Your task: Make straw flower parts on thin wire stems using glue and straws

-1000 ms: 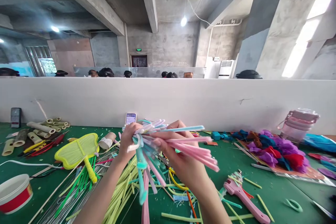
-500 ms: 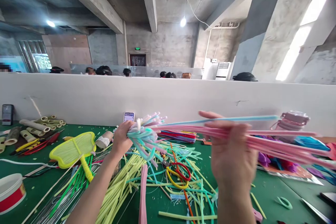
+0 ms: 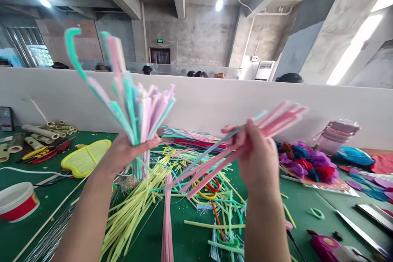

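Your left hand (image 3: pixel 126 152) closed round mixed fuzzy sticks (image 3: pixel 147 114), standing toward twelve o'clock. Your right hand (image 3: pixel 258 157) grips mostly pink sticks (image 3: pixel 278 123), long axis two to eight. Pink bundle (image 3: pixel 167 225) on table (image 3: pixel 190 249): eight o'clock from right hand, nearer left.

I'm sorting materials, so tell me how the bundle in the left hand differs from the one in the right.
Colour: the left-hand bundle mixes teal, lilac and pink; the right-hand bundle is mostly pink with some blue.
Fullness: the left-hand bundle is thick; the right-hand bundle is sparser.
Pose: the left-hand bundle stands roughly upright; the right-hand bundle slants.
Both are slender stems held above the green table.
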Demonstrator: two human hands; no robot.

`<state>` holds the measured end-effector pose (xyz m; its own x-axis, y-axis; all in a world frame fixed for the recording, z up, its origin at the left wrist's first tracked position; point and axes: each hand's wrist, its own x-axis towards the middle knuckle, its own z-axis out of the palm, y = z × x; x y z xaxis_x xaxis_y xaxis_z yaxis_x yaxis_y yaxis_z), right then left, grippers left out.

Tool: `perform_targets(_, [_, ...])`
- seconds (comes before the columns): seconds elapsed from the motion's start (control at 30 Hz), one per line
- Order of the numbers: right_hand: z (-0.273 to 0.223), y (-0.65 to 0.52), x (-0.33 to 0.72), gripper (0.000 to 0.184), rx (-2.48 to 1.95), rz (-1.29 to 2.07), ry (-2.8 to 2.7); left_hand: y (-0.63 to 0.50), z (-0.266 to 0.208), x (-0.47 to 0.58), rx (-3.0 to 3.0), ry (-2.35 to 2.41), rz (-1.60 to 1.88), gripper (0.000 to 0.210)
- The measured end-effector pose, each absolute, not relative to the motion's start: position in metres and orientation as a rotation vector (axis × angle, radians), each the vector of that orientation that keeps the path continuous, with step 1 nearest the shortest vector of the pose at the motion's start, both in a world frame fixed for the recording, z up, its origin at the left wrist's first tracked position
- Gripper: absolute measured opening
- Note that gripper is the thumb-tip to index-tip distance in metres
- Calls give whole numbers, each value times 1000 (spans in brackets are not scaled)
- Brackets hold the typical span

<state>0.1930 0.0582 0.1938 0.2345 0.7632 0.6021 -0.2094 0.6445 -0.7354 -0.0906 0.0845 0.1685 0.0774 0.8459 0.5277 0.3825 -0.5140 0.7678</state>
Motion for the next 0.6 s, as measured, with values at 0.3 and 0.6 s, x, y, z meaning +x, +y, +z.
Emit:
perform_targets(0.3, [171,74,144,48,-798,1034,-1414,84,161,-46,1838,906,1077,39])
perform_targets(0.6, [172,89,174,53,-951,964,-1448,107,157,-85,1483,1027,1386,25])
